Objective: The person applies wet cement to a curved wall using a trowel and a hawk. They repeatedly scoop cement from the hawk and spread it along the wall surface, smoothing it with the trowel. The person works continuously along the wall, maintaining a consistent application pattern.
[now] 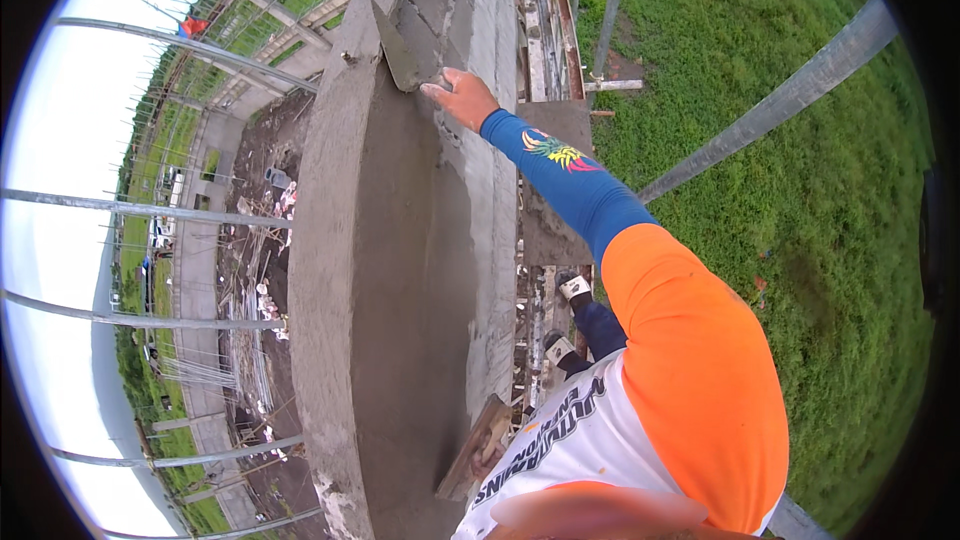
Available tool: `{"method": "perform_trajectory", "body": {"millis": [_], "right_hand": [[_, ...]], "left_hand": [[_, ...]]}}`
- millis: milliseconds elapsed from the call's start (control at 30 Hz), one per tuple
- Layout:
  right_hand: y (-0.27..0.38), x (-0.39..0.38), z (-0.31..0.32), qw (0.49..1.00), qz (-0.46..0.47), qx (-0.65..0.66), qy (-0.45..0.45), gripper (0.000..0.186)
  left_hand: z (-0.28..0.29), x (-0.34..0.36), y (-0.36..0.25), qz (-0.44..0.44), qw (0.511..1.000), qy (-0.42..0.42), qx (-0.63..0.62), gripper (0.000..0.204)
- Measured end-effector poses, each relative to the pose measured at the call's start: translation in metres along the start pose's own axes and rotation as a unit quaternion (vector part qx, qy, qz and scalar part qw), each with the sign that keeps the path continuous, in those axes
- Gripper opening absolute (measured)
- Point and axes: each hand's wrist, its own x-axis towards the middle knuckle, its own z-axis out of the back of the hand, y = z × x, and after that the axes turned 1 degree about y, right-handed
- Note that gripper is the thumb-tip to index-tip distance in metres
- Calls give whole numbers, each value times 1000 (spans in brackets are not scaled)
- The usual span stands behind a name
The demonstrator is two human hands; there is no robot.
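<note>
My right hand point(462, 98) is stretched out to the far end of a wall and grips a pointed trowel point(398, 58). The trowel's grey blade lies against the mortar, its tip pointing away to the left. Smooth, damp-looking mortar point(400, 270) covers the near face of the concrete wall point(325, 290). Close to my body, my left hand point(490, 445) is closed on a flat wooden board point(460, 470), which looks like a plasterer's float. The board's edge rests on or just over the mortar; I cannot tell which.
Below me runs a narrow scaffold with planks point(555, 185), where my feet point(570, 315) stand. A slanting metal pole point(780, 90) rises at the right over grass point(720, 220). Left of the wall, scaffold pipes point(150, 210) cross above ground strewn with debris point(265, 290).
</note>
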Motion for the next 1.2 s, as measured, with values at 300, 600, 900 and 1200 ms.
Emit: {"method": "perform_trajectory", "body": {"millis": [300,600,900,1200], "right_hand": [[-24,40,-3,998,-68,-19,-3,60],[-66,59,25,924,-360,103,73,75],[-22,50,35,969,-243,41,25,77],[-31,131,4,977,126,-113,-132,62]], "left_hand": [[-7,0,2,8,1000,-16,4,23],[-18,13,15,27,999,-17,-10,26],[-56,33,51,112,992,8,-58,25],[-68,12,53,72,995,68,-11,15]]}}
